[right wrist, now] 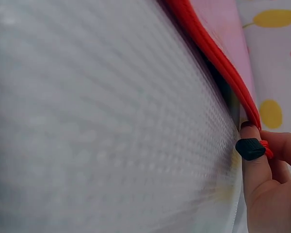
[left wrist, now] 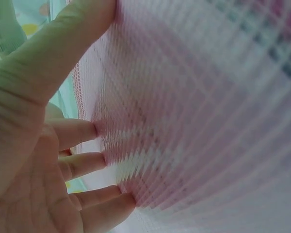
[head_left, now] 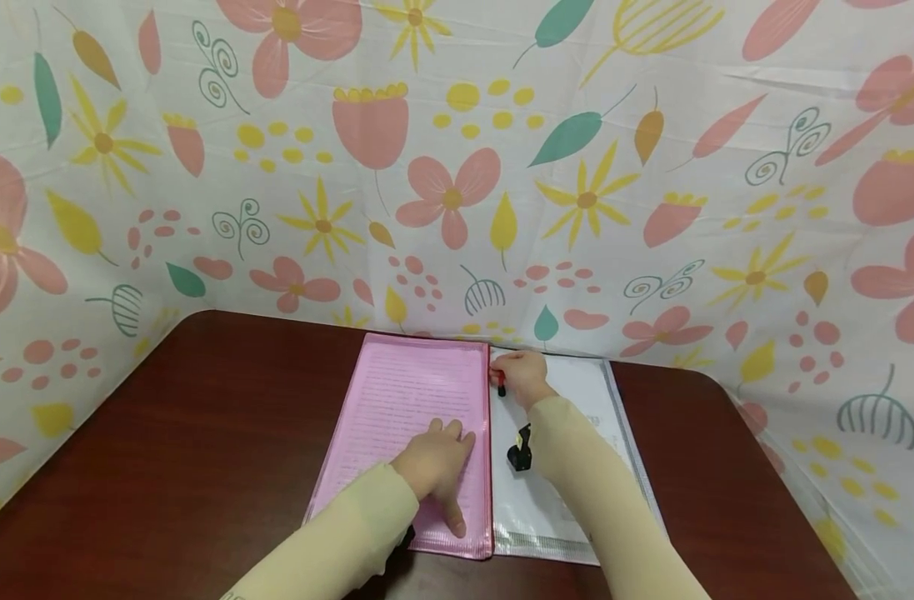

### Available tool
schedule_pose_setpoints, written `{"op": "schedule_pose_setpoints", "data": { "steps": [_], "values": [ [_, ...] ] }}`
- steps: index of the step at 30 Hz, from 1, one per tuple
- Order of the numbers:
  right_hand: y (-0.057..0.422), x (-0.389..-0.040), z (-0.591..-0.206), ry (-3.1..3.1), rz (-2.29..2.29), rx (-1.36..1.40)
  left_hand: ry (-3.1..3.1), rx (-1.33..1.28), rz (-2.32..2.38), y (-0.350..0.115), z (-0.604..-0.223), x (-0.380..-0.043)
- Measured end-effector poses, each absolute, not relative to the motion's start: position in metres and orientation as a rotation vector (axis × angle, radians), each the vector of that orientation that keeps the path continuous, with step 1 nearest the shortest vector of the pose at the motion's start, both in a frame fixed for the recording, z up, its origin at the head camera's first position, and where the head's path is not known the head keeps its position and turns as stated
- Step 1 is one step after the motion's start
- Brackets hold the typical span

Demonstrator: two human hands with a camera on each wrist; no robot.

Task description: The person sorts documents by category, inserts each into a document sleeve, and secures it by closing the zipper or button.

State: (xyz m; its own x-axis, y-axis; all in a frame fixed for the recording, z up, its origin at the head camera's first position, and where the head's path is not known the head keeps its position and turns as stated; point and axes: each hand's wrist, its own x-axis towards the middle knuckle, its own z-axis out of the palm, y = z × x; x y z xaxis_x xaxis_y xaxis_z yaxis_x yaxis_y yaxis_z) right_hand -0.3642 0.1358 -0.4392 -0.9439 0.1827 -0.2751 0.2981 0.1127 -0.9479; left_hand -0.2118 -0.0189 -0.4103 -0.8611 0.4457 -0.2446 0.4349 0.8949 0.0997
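A pink mesh zip pouch (head_left: 407, 383) with a printed sheet inside lies flat on the table. My left hand (head_left: 436, 467) rests on its lower right part, fingers spread; in the left wrist view the fingertips (left wrist: 89, 160) touch the ribbed mesh. Along the pouch's right edge runs a red zipper (right wrist: 216, 53). At the upper end of that edge, my right hand (head_left: 524, 375) pinches the zipper pull, whose black tab (right wrist: 250, 149) hangs from a red cord over the thumb. Beneath the right forearm is a clear-white zip pouch (head_left: 520, 508) with a grey border, beside the pink one.
The dark brown tabletop (head_left: 164, 467) extends to both sides of the pouches. A floral cloth (head_left: 457, 125) hangs right behind the table's back edge and along both sides. A small black device (head_left: 520, 450) is on the right wrist.
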Motion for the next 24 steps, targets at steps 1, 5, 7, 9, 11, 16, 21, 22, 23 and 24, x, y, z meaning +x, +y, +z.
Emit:
{"op": "schedule_pose_setpoints", "data": {
  "steps": [1,5,7,9,11,16,21,22,23,24],
  "values": [
    [0.135,-0.366,-0.44,2.279,-1.983,0.494,2.803,0.665,0.054,-0.019,-0.41,-0.212],
    [0.133,-0.375,-0.443,2.283,-2.028,0.521,2.803,0.656,0.054,-0.02,-0.41,-0.212],
    [0.132,-0.38,-0.444,2.288,-2.045,0.54,2.798,0.65,0.056,-0.02,-0.41,-0.211],
    [0.131,-0.383,-0.443,2.285,-2.083,0.558,2.792,0.643,0.059,-0.019,-0.411,-0.21],
    [0.129,-0.385,-0.443,2.29,-2.111,0.574,2.786,0.643,0.059,-0.018,-0.411,-0.208],
    [0.125,-0.39,-0.441,2.303,-2.176,0.624,2.783,0.645,0.062,-0.017,-0.412,-0.207],
    [0.131,-0.39,-0.437,2.334,-2.095,0.577,2.786,0.635,0.063,-0.017,-0.414,-0.208],
    [0.134,-0.388,-0.437,2.336,-2.063,0.55,2.788,0.637,0.061,-0.017,-0.415,-0.208],
    [0.138,-0.385,-0.436,2.354,-2.009,0.516,2.788,0.639,0.062,-0.017,-0.416,-0.209],
    [0.142,-0.381,-0.434,2.378,-1.946,0.488,2.787,0.645,0.064,-0.017,-0.416,-0.209]
  ]
}}
